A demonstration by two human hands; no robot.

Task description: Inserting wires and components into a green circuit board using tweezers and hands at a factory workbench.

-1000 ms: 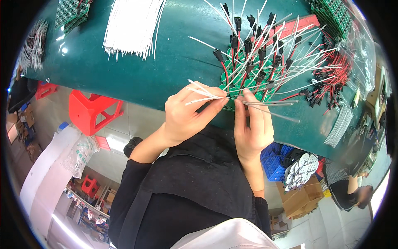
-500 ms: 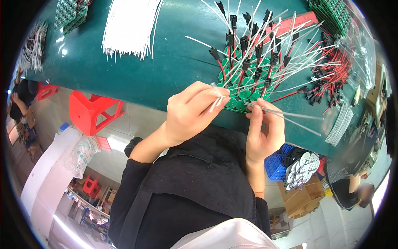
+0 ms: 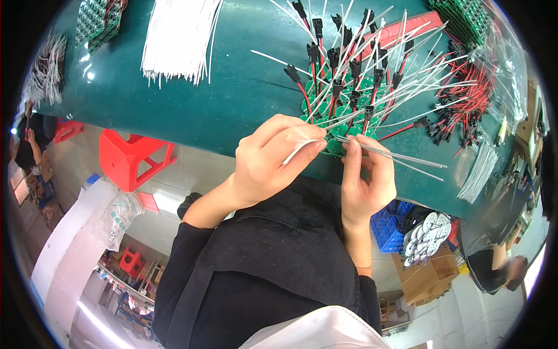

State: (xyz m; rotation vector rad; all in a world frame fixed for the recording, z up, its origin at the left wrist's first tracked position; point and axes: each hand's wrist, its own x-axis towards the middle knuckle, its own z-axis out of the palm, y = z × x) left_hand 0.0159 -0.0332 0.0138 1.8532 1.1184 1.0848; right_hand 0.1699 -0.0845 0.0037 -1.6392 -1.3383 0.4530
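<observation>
At the near edge of the green table, my left hand [image 3: 270, 160] is closed in a pinch on white wire [image 3: 296, 150], its tips over a panel of round green circuit boards [image 3: 333, 145]. Just right of it, my right hand [image 3: 371, 180] pinches several thin pale wires [image 3: 414, 161] that stick out to the right. Their left ends are near the boards and close to my left fingertips. Red and black leads with black connectors [image 3: 337, 89] and many long white wires rise from the panel. Whether the wires between my fingertips touch a board is too small to tell.
A bundle of white wires [image 3: 181, 41] lies at the far left. To the right are red-black connector leads [image 3: 465, 99], a small pale wire bundle [image 3: 478, 173] and stacked green boards [image 3: 462, 22]. A red stool [image 3: 131, 160] and blue crate [image 3: 386, 230] stand below the table.
The board panel with its leads has shifted slightly left and away from me. My right hand has moved a little left and up; the white wire in my left hand has changed its angle.
</observation>
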